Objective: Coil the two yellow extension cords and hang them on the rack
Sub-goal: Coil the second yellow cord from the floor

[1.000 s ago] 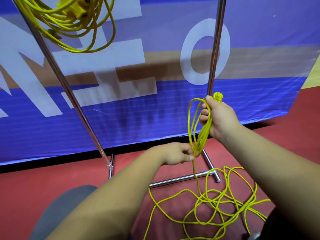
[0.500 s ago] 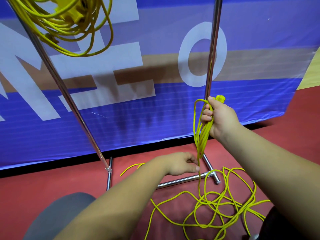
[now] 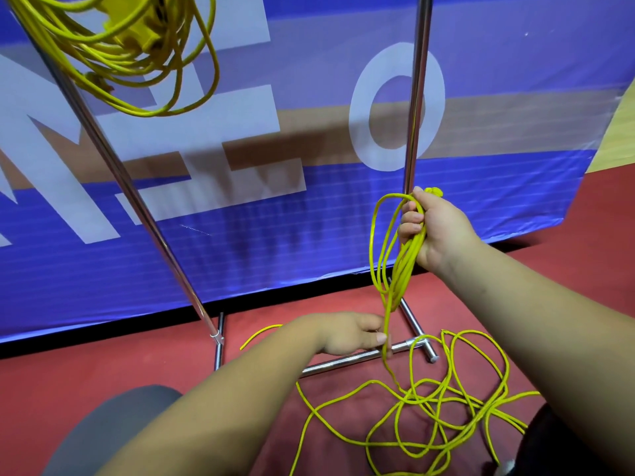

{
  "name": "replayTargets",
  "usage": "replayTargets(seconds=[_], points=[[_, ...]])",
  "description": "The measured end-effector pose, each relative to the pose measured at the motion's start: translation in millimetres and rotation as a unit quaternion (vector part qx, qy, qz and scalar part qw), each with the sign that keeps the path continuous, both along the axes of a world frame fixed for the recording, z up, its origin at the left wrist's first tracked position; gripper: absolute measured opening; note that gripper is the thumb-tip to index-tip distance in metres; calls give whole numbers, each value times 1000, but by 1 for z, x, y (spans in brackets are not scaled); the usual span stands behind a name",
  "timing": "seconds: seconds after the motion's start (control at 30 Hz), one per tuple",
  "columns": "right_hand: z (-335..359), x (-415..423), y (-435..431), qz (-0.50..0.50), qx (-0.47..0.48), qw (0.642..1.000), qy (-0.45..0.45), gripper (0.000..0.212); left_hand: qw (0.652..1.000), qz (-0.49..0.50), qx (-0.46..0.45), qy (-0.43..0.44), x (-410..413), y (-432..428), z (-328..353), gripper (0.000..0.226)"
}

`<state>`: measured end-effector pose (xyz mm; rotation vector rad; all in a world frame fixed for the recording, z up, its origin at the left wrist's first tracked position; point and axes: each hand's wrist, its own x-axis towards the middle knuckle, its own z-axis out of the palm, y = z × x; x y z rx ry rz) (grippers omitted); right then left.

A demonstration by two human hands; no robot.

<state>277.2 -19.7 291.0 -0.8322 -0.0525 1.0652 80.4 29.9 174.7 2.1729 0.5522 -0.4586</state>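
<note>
right hand (image 3: 436,228): fist clamped on gathered loops of cord (image 3: 405,259) | left hand (image 3: 350,334): lower down, pinching the trailing strand | rest of cord: loose tangle on floor (image 3: 120,365) | other coil (image 3: 137,39): hung on rack (image 3: 415,115) | handling: light, limp, springy (loops may slip); grip bundle at top.

Cords (image 3: 409,266) yellow; banner (image 3: 309,218) blue/white — floor (image 3: 103,372) red

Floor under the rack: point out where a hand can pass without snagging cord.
Bare floor lies left, between the banner, the rack's left foot and the grey shape. Another bare patch sits far right, beside the banner's end. Crowded: the cord sprawls in loops at the base bar's right end.
</note>
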Motion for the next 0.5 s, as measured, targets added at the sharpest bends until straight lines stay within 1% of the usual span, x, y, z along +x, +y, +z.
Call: replayTargets(seconds=[0.07, 0.13, 0.3, 0.4, 0.5], points=[[2, 2, -2, 1, -13, 1000, -23, 15, 997, 27, -68, -28, -4, 1, 16, 23], [4, 3, -5, 2, -17, 999, -35, 19, 990, 66, -116, -53, -8, 4, 32, 23], [4, 8, -9, 8, -23, 999, -31, 25, 979, 138, -147, -31, -25, 14, 71, 28], [1, 12, -8, 13, -37, 999, -29, 26, 962, 201, -180, -43, -32, 19, 93, 28], [-3, 11, -7, -1, -71, 997, -43, 29, 939, 262, -212, -65, -37, 20, 105, 27]])
